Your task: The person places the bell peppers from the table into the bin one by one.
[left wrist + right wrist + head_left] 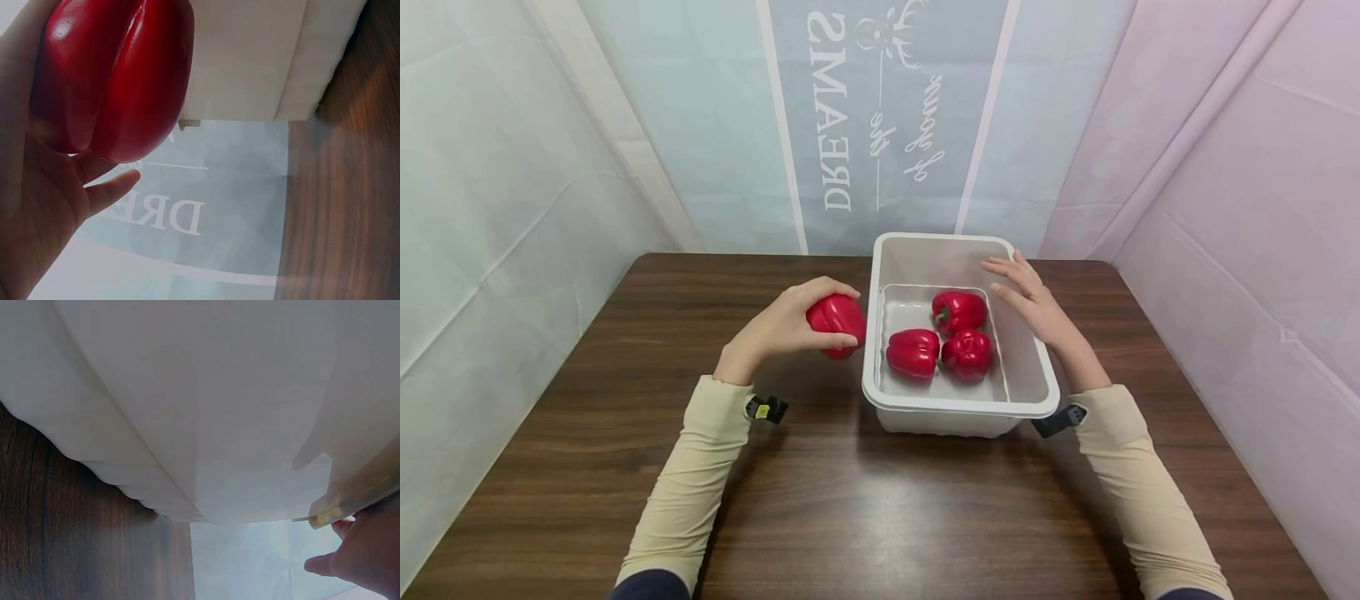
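Observation:
My left hand (786, 323) grips a red bell pepper (837, 321) just outside the left wall of a white plastic bin (955, 407). In the left wrist view the lobed, glossy pepper (115, 75) sits between thumb and fingers, beside the bin's outer wall. Inside the bin lie three more red peppers: one at the back with a green stem (961, 310), one at the front left (913, 353) and one at the front right (967, 356). Over the bin's right rim, my right hand (1033, 304) reaches with its fingers spread and nothing in them.
The bin stands on a dark wood-grain table (880, 508), near its back edge. Behind the table hangs a pale blue cloth (700, 125) with white lettering. Light curtains (1247, 208) close in both sides.

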### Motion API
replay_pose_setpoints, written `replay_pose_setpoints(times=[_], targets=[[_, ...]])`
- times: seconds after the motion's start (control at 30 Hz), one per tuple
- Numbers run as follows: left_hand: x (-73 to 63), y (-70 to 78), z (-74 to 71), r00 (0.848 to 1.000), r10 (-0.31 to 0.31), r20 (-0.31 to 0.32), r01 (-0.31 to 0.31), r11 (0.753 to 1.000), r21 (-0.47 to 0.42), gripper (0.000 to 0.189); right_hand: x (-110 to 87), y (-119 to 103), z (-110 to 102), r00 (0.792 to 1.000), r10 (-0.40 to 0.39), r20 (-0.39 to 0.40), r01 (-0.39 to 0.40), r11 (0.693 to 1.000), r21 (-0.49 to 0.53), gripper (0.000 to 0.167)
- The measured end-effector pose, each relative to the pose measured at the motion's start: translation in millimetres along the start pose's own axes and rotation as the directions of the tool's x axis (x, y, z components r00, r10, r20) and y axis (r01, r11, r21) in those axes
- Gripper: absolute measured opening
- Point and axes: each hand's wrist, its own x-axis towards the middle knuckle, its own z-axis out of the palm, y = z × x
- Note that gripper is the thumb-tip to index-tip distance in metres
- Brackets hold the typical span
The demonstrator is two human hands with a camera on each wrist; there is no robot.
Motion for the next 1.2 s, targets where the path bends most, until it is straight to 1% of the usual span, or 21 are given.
replay_pose_setpoints(times=[0.03,0.2,0.23,0.27,0.43,0.77,0.83,1.07,1.2], targets=[[0.4,0.6,-0.4,1.0,-0.001,-0.001,0.001,1.0,-0.002,0.058,-0.9,-5.4,-0.3,1.0,0.002,0.001,-0.002,1.0,0.003,0.041],[0.1,0.5,-1.9,1.0,-0.006,-0.009,0.006,1.0,-0.006,0.056,-1.0,-6.2,0.0,1.0,0.003,0.0,-0.003,1.0,0.007,0.041],[-0.3,0.0,-2.0,1.0,-0.009,-0.013,0.009,1.0,-0.009,0.055,-1.0,-6.2,0.1,1.0,0.005,0.001,-0.005,1.0,0.007,0.041],[-0.8,-0.3,-2.4,1.0,-0.009,-0.015,0.008,1.0,-0.013,0.055,-0.1,-1.0,0.4,1.0,0.001,-0.001,-0.001,1.0,0.006,0.041],[-2.2,0.1,-4.5,1.0,-0.017,-0.021,0.016,0.999,-0.032,0.055,0.4,-1.4,0.5,1.0,0.001,-0.001,-0.001,1.0,0.005,0.041],[-0.3,0.6,-6.1,1.0,0.003,-0.027,-0.005,0.999,-0.039,0.056,0.6,-3.4,0.1,1.0,0.015,0.002,-0.015,1.0,0.001,0.041],[0.2,0.5,-6.2,1.0,0.008,-0.028,-0.01,0.999,-0.041,0.055,0.0,-7.9,-0.5,1.0,0.024,0.007,-0.024,1.0,0.002,0.041],[2.2,0.3,-7.4,0.999,0.025,-0.043,-0.027,0.999,-0.032,0.055,-7.3,-39.5,-1.2,0.999,0.029,0.013,-0.03,0.999,0.023,0.041],[3.3,1.2,-8.5,0.998,0.039,-0.051,-0.04,0.999,-0.025,0.055,-8.2,-42.3,-0.7,1.0,0.025,0.009,-0.025,1.0,0.016,0.041]])
